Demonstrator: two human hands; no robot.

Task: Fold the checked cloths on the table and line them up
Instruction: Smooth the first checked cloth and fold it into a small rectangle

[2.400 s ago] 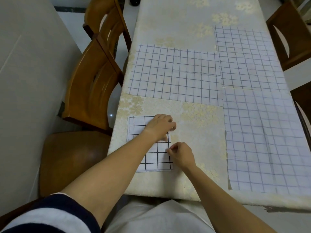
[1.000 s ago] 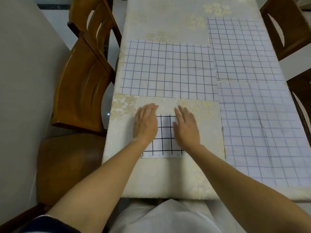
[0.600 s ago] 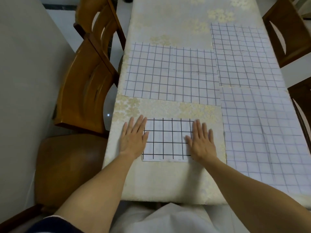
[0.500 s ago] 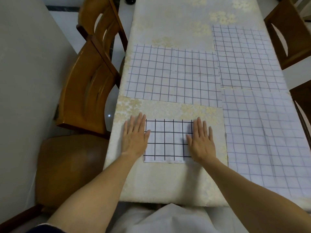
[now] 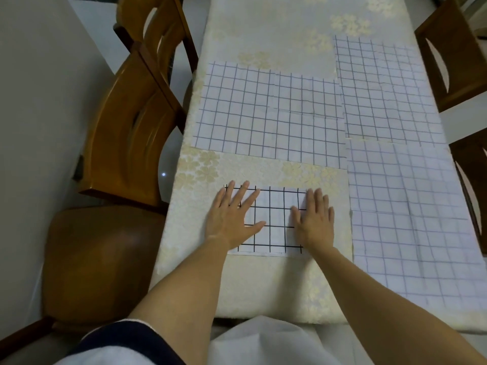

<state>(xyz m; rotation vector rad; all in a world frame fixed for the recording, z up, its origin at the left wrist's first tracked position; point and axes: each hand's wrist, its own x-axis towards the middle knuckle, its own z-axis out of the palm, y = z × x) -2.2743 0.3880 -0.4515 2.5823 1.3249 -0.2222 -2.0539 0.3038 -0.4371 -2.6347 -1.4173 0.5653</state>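
Observation:
A small folded checked cloth [image 5: 274,219], white with bold black lines, lies flat near the table's front edge. My left hand [image 5: 232,217] presses flat on its left side, fingers straight and spread. My right hand [image 5: 315,217] presses flat on its right side. Three unfolded checked cloths lie spread out beyond: one [image 5: 268,114] behind the folded one, one [image 5: 387,90] at the far right, and one [image 5: 411,219] at the near right.
The table [image 5: 276,27] wears a cream floral tablecloth. Wooden chairs [image 5: 126,133] stand along its left side, and darker chairs [image 5: 453,48] along the right. A wall runs down the far left.
Both hands have slid inward over the folded cloth from its outer edges. Earlier my left hand held the cloth down while my right pinched its edge.

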